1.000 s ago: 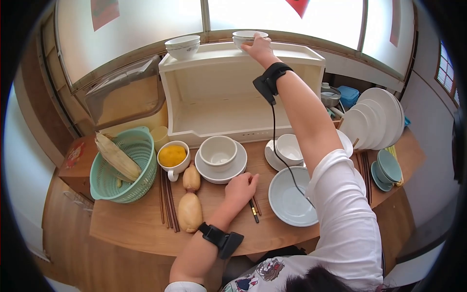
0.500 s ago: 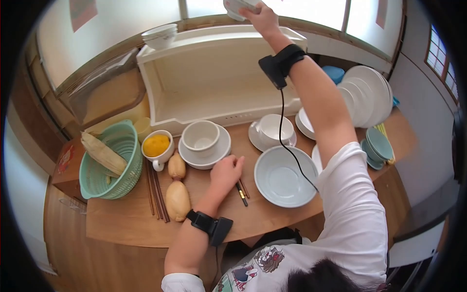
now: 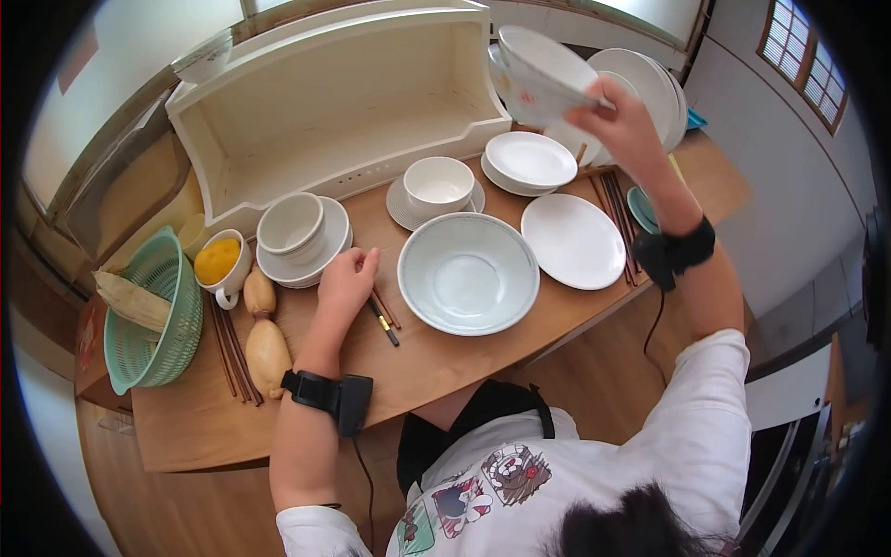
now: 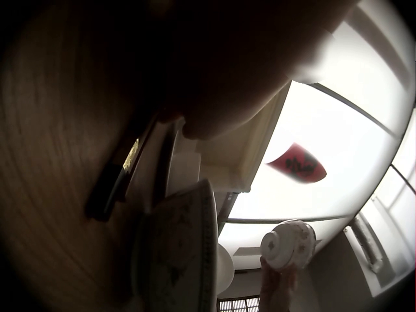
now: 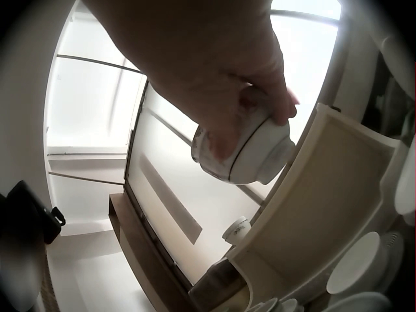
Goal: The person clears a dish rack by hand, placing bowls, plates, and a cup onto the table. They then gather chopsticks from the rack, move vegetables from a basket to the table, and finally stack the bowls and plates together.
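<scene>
My right hand (image 3: 629,125) grips a small stack of white floral bowls (image 3: 527,98) by the rim, raised and tilted over the right side of the table. In the right wrist view, the fingers wrap round the stacked bowls (image 5: 250,149). On the tabletop, my left hand (image 3: 347,286) rests with loosely curled fingers and holds nothing. Right beside it lie dark chopsticks (image 3: 385,325) with gold bands. A white bowl on stacked plates (image 3: 336,237) stands just beyond that hand. To its right sits a wide pale-blue bowl (image 3: 469,276).
A cream shelf unit (image 3: 343,102) stands at the back, with more bowls (image 3: 204,60) on top. At left are a green basket (image 3: 181,320) with corn, a cup (image 3: 232,278) and lotus root (image 3: 267,357). White plates (image 3: 573,241) and more chopsticks (image 3: 613,223) lie at right.
My right hand has lifted the bowls off the shelf top and brought them right and nearer. The left hand stays by the chopsticks. The head view has turned right.
</scene>
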A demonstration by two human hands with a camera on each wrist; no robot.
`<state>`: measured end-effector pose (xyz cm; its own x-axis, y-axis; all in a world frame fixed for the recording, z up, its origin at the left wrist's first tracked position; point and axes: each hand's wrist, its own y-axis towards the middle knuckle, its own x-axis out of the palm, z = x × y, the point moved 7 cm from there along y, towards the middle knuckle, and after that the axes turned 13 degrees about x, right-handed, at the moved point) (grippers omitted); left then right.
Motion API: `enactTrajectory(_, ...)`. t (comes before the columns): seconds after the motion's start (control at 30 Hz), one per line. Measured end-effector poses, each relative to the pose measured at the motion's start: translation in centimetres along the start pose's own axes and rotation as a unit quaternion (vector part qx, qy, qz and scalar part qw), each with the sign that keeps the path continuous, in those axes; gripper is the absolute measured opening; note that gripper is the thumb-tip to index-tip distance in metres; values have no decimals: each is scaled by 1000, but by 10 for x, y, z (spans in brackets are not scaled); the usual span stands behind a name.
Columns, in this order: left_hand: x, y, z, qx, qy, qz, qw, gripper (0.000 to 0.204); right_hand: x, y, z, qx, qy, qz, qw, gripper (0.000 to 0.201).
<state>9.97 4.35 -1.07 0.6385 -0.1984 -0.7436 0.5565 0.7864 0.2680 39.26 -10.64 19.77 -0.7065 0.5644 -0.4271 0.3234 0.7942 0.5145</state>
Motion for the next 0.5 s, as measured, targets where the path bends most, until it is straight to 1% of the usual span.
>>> enactTrajectory(0.03, -1, 1, 3, 7, -1, 1, 1000, 40, -4, -16, 10, 12, -5, 7, 1000, 25)
enactTrajectory(0.1, -1, 1, 1, 17, 0, 6, 1000, 39, -12, -48, 38, 111, -88, 15, 990, 24)
enactTrajectory(0.2, -1, 1, 1, 17, -4, 11, 1000, 39, -13, -89, 72, 135, -112, 23, 984, 25)
enactTrajectory(0.33, -2, 0, 3, 33, -7, 23, 999, 38, -6, -119, 89, 113, -97, 33, 988, 27)
enactTrajectory(0.5, -2, 1, 4, 37, -13, 22, 999, 38, -4, -131, 102, 101, -121, 48, 986, 27)
